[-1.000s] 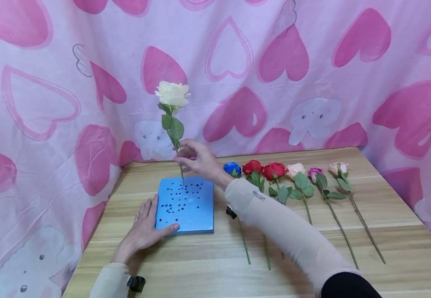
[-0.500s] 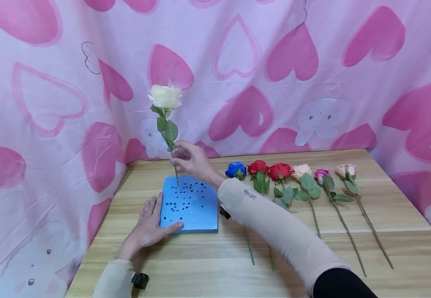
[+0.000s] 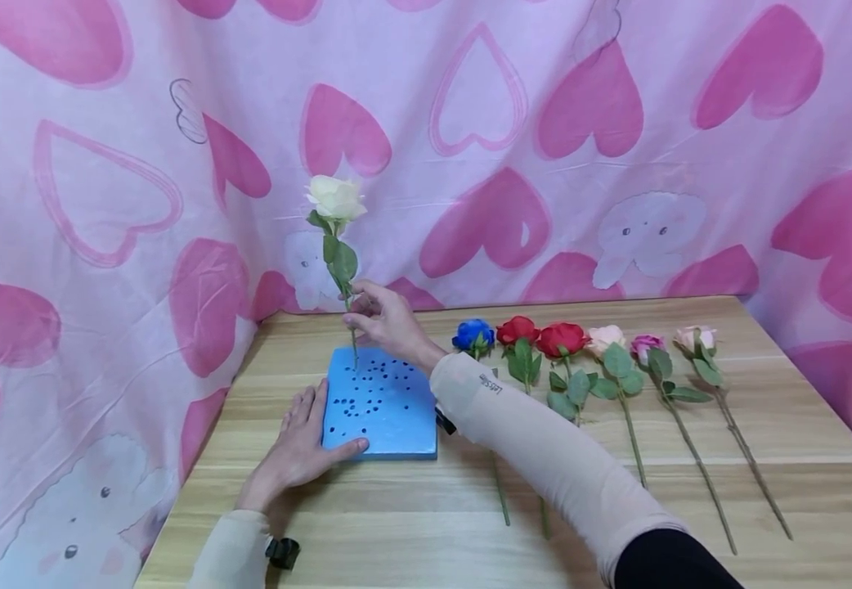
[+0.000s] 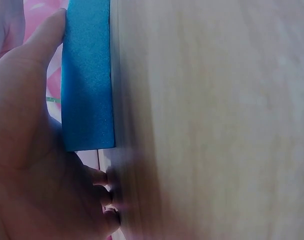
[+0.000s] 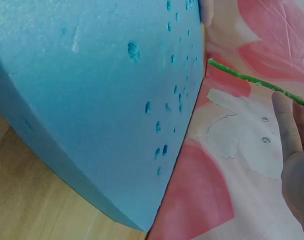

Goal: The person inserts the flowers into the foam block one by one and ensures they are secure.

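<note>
A white rose (image 3: 336, 198) with green leaves stands nearly upright over the back of a pierced blue foam block (image 3: 389, 429). My right hand (image 3: 393, 325) pinches its stem (image 5: 252, 80) below the leaves, between thumb and fingers. In the right wrist view the stem's cut end shows bare, apart from the block's holed top. My left hand (image 3: 295, 450) lies against the block's left side, fingers stretched out along it and thumb resting over the front edge. The left wrist view has that thumb (image 4: 44, 37) against the foam and the fingertips down by the table.
To the right, several roses lie in a row on the wooden table (image 3: 411, 523): a blue rose (image 3: 473, 335), red ones (image 3: 562, 339), pale pink ones (image 3: 606, 339) and a purple-pink one (image 3: 648, 348). A pink heart-patterned cloth (image 3: 485, 221) hangs behind the table.
The white rose has come down slightly, after a small shift left and back. My right hand keeps its pinch on the stem. The left hand stays on the block; the whole view has shifted a little.
</note>
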Tool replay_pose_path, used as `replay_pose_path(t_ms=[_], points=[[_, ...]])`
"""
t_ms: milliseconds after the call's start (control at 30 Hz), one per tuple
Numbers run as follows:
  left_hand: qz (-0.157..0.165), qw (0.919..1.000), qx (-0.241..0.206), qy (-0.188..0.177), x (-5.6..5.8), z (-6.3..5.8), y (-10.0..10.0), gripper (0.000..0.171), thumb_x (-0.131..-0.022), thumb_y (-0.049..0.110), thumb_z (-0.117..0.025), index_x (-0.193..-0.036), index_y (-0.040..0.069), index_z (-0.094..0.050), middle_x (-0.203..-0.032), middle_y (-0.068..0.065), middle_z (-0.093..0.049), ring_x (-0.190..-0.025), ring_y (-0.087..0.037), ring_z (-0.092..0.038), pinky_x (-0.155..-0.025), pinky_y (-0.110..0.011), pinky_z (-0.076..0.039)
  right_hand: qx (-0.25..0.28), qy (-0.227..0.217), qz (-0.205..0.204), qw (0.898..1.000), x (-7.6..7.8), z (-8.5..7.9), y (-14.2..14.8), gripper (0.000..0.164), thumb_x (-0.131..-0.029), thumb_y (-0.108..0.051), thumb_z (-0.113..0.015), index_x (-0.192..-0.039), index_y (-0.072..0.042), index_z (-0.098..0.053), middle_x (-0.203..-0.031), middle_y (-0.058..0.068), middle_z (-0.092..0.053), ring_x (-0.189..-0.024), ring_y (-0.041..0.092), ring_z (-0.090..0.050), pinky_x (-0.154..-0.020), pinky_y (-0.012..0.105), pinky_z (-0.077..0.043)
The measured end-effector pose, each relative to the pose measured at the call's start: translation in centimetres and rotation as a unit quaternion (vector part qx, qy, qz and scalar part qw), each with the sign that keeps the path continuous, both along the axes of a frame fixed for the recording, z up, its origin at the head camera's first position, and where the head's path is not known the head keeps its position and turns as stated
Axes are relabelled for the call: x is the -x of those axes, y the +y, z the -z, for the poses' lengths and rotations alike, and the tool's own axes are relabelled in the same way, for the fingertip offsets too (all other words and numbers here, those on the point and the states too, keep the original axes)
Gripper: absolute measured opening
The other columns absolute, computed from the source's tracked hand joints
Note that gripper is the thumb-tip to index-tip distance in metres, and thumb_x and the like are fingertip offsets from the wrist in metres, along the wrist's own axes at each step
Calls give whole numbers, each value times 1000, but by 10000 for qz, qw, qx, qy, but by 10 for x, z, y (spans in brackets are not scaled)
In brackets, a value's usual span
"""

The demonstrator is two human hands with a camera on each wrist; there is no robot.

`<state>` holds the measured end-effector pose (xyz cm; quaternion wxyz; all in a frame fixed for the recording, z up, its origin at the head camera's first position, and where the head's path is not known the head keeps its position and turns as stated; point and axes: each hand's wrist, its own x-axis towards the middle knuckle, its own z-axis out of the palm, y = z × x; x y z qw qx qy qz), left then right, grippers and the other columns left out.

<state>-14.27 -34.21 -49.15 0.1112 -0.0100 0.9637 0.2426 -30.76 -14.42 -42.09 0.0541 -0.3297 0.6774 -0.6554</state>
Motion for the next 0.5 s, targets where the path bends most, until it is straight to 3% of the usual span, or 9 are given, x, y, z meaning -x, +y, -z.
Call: replay_pose_path(t_ms=[267,500], points=[[5,10000,-4,20,1,0,0,136,-93,83,-69,-179,9,7,-184,-31,4,-169,-56,8,-133,-75,0,-139,25,126,9998,0,6,-1,30,-106,-5,-75,-134,-16,-73,-100,7,-75,-94,20,-79,-75,38,-71],[6,10000,-9,5,1,0,0,136,-93,82,-69,-179,8,7,-184,-31,4,-169,-56,8,-133,-75,0,-169,30,123,9998,3,11,-3,29,-107,-5,-74,-134,-17,-73,-101,8,-75,-93,21,-79,-75,38,-71]])
